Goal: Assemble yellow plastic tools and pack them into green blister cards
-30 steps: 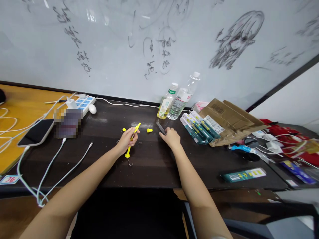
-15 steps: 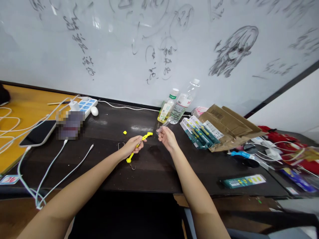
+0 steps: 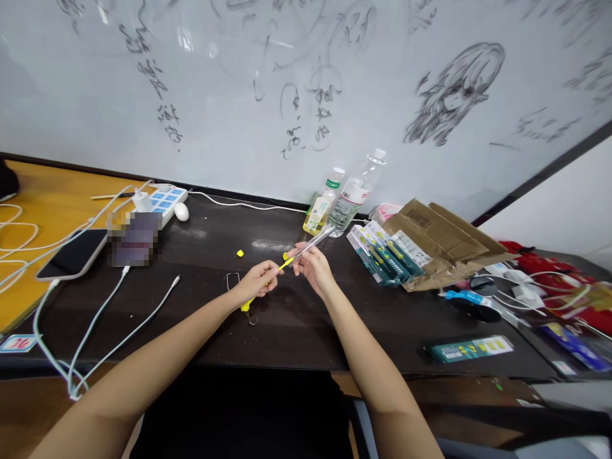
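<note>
Near the middle of the dark table, my left hand is closed on a slim yellow plastic piece that sticks out towards my right hand. My right hand pinches a bundle of thin, shiny, clear or silvery strips, pointing up to the right. The bundle's near end meets the yellow piece's tip; whether they are joined, I cannot tell. Below my left hand shows a yellow end part with a bent metal hook beside it. A small yellow block and a bent wire piece lie close by.
Two bottles, one with yellow liquid and one clear, stand behind my right hand. Green-and-white packets and an opened cardboard box are at right. Another packet lies nearer. Phone, cables and power strip occupy the left.
My right hand has moved slightly left, bringing the thin strips against the yellow piece. The yellow piece has turned in my left hand, its tip now pointing up to the right.
</note>
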`<state>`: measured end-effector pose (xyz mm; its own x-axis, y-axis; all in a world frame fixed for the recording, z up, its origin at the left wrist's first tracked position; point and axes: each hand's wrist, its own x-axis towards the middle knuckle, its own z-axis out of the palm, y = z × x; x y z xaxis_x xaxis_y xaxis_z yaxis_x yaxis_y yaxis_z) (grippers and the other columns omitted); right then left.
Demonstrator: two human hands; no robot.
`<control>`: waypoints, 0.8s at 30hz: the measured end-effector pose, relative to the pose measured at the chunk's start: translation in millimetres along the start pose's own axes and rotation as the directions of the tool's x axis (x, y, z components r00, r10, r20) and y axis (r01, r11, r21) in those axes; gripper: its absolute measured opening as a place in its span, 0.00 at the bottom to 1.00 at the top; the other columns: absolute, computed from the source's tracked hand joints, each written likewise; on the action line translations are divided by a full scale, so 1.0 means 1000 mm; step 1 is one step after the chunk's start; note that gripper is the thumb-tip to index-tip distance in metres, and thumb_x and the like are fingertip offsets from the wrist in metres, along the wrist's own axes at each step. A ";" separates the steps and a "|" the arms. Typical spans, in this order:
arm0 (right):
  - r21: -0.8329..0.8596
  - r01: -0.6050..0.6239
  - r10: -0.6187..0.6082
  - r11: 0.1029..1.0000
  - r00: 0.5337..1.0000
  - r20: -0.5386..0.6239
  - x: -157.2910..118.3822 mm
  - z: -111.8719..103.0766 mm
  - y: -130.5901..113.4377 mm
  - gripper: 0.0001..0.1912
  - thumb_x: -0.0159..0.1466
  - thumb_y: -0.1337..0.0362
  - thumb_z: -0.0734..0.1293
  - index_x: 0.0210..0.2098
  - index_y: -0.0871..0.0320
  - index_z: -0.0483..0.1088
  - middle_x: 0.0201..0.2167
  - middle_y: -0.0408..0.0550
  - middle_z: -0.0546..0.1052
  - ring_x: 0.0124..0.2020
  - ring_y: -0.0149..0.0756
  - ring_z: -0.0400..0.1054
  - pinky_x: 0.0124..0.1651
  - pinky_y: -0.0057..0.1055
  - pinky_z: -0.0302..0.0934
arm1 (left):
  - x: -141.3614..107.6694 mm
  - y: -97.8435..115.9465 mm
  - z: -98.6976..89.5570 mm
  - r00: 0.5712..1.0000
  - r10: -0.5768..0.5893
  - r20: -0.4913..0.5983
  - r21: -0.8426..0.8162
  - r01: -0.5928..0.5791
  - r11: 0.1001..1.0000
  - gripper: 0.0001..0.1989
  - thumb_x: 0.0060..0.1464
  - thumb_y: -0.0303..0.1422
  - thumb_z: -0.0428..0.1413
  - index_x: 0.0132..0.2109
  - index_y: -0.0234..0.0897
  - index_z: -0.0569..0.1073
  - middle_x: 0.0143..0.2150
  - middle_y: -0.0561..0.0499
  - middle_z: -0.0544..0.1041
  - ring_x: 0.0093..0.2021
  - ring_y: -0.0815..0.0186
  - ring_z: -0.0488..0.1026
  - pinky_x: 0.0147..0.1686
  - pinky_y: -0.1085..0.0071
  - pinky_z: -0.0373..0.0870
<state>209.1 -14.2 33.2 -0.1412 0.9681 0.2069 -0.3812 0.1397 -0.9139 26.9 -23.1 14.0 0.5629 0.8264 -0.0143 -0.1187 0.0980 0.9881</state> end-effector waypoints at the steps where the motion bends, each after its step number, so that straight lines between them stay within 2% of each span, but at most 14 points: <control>1: -0.008 -0.001 0.002 1.000 1.000 0.009 -0.001 0.001 0.001 0.12 0.57 0.62 0.67 0.40 0.57 0.66 0.34 0.46 0.78 0.23 0.27 0.66 0.22 0.23 0.62 | 0.000 0.000 0.000 1.000 0.005 0.000 0.005 -0.005 1.000 0.21 0.52 0.50 0.54 0.39 0.36 0.64 0.18 0.61 0.62 0.11 0.81 0.46 0.11 0.82 0.40; 12: -0.051 -0.019 0.023 0.999 0.997 0.070 -0.002 0.003 0.004 0.12 0.58 0.61 0.67 0.41 0.57 0.67 0.35 0.46 0.79 0.22 0.25 0.67 0.22 0.23 0.64 | 0.000 -0.002 -0.001 1.000 0.015 0.024 0.022 -0.016 1.000 0.20 0.52 0.50 0.54 0.38 0.37 0.63 0.18 0.61 0.63 0.11 0.81 0.47 0.11 0.82 0.41; 24: -0.092 -0.021 0.026 0.996 0.998 0.053 -0.004 0.006 0.002 0.15 0.57 0.58 0.70 0.40 0.57 0.67 0.34 0.45 0.78 0.22 0.25 0.67 0.22 0.22 0.63 | 0.000 0.000 0.000 0.999 0.013 0.038 0.034 -0.014 0.999 0.20 0.53 0.50 0.52 0.40 0.37 0.63 0.18 0.60 0.64 0.11 0.80 0.49 0.11 0.83 0.42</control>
<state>203.7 -18.9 32.4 -0.1995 0.9591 0.2010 -0.2927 0.1374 -0.9463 26.7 -23.2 13.6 0.5922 0.8058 0.0043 -0.0992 0.0676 0.9928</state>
